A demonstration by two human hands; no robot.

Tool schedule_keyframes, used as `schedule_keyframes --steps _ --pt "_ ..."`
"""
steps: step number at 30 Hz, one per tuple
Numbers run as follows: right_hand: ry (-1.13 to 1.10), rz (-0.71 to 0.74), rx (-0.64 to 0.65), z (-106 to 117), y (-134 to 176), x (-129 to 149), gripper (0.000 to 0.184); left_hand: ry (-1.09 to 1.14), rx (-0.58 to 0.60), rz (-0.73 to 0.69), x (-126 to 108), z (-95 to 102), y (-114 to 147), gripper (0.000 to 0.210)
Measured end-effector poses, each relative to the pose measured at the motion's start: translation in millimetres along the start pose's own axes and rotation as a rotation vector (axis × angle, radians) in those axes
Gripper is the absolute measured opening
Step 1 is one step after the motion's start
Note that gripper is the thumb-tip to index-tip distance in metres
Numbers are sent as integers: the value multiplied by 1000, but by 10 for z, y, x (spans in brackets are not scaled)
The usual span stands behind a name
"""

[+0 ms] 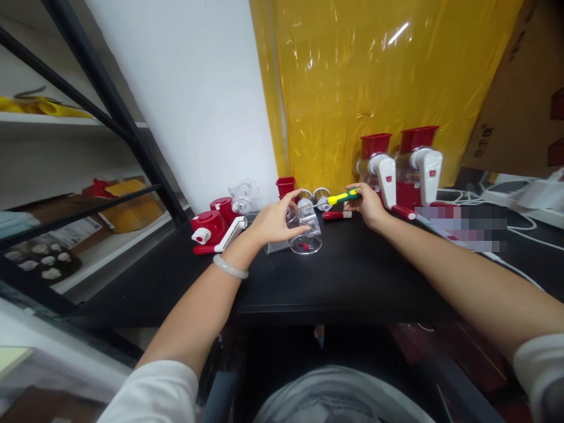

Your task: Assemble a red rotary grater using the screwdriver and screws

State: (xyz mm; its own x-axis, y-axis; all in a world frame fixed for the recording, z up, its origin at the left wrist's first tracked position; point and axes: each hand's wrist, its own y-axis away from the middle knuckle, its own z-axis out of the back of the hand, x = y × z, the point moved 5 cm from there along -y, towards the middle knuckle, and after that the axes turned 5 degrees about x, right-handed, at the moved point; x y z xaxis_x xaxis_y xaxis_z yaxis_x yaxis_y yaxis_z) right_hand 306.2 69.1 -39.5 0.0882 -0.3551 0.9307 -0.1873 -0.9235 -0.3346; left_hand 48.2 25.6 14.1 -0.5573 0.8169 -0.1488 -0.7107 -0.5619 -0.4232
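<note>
My left hand (282, 220) is wrapped round a clear plastic housing (311, 220), its round opening turned down toward the black table. In my right hand (368, 202) is a screwdriver (343, 197) with a yellow and green handle, held level and pointing left. Its shaft reaches toward the housing; whether the tip touches it I cannot tell. Below the hands lies a small red part (305, 247), seen at the housing's round rim. Just behind stand metal grater drums (321, 197), and a red crank handle (337, 215) lies between my hands.
Two red-and-white hand-crank graters (418, 167) stand at the right, near white cables (511, 200). Left of my hands are red grater bases (209, 229) and a white crank (229, 235). A red hopper (285, 185) sits by the yellow plastic sheet (352, 76). Shelves (110, 252) flank the left.
</note>
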Motion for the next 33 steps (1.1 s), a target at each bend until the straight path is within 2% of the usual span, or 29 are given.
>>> schedule_keyframes --steps 12,18,23,28,33 --pt "8 10 -13 1 5 13 14 -1 1 11 4 -2 3 91" --pt "22 72 32 -9 -7 12 32 11 1 5 -1 -1 5 89" --pt "97 114 2 2 -10 24 45 3 0 3 0 1 4 89" --pt "21 13 -9 6 -8 -12 30 0 -1 0 3 -2 1 90" --pt "7 20 3 11 -22 -2 16 7 4 6 -1 0 2 89"
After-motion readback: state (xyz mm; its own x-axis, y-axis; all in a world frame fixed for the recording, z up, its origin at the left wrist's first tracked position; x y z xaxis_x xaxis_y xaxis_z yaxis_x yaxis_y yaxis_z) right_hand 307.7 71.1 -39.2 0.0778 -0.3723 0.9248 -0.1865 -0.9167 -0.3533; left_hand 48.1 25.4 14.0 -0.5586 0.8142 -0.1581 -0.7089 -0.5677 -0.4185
